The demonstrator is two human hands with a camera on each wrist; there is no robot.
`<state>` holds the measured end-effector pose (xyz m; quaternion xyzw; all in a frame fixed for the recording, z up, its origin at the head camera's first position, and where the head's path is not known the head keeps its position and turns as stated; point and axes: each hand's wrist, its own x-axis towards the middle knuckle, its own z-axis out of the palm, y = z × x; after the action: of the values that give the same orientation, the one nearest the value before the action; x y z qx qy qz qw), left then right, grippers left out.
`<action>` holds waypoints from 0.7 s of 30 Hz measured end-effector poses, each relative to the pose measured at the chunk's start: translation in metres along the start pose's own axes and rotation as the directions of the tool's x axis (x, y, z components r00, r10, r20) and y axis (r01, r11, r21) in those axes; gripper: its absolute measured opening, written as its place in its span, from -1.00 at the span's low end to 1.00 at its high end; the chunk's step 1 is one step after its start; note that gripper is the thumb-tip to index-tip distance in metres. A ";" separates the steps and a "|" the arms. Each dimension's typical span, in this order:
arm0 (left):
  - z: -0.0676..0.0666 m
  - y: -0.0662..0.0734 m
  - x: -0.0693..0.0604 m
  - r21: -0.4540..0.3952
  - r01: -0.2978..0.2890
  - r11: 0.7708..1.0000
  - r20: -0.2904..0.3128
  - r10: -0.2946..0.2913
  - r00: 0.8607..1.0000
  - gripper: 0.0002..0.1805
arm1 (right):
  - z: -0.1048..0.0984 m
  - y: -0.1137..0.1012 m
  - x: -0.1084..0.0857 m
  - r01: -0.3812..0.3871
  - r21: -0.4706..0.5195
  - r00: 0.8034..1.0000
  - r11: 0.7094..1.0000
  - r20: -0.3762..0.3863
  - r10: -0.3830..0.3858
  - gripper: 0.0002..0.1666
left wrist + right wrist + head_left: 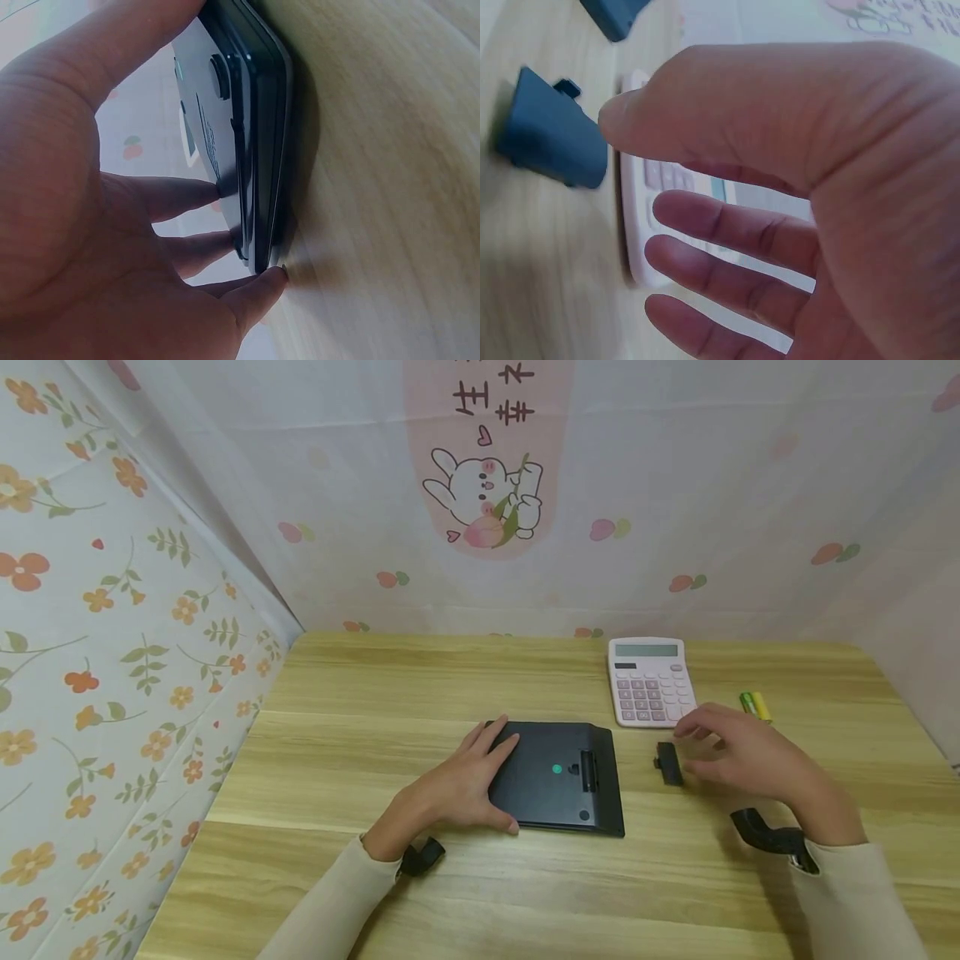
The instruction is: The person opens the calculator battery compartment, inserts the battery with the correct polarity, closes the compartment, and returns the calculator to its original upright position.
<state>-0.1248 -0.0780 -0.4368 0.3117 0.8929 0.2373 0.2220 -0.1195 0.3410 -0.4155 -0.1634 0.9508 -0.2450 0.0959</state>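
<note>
Looks like a small curtained-off corner, homely in style, though impossible to pin down for certain as a home. Walled at the left by an orange-flowered cloth [75,568], backed by a pale curtain [675,460] printed with a cartoon rabbit [480,493], fruit [602,529] and writing [514,412]. Furnished with a plain wood-grained table [337,710].

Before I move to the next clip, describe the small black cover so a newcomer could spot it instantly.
On the wooden table, find the black device touched by the left hand. Between it and the right hand lies the cover. Unlike the far larger device and pale calculator, it is a small rectangle with a projecting tab.
</note>
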 end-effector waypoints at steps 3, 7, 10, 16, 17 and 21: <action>0.000 0.000 0.000 0.007 0.001 1.000 0.000 -0.001 1.000 0.31 | -0.005 0.008 -0.003 -0.026 0.003 1.000 1.000 -0.008 0.026 -0.47; 0.000 0.000 0.001 0.006 0.001 1.000 0.002 -0.001 1.000 0.31 | -0.011 0.021 -0.009 -0.034 -0.002 0.999 0.999 -0.037 0.034 -0.47; 0.000 0.000 0.001 0.004 -0.002 1.000 0.005 0.002 1.000 0.30 | -0.016 0.031 -0.015 -0.032 0.005 0.997 0.999 -0.066 0.033 -0.47; 0.001 0.000 0.001 0.001 -0.005 1.000 0.004 0.005 1.000 0.32 | -0.018 0.047 -0.022 -0.067 0.024 0.993 0.997 -0.098 0.069 -0.48; 0.001 0.000 0.001 -0.001 -0.006 1.000 0.002 0.006 1.000 0.32 | -0.018 0.049 -0.022 -0.071 0.024 0.992 0.997 -0.100 0.073 -0.49; 0.000 -0.001 0.000 -0.009 -0.012 1.000 -0.005 0.012 1.000 0.32 | -0.017 0.058 -0.023 -0.076 0.006 0.989 0.997 -0.128 0.076 -0.50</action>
<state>-0.1251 -0.0783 -0.4377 0.3155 0.8904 0.2437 0.2197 -0.1185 0.4047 -0.4270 -0.1108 0.9604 -0.2519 0.0440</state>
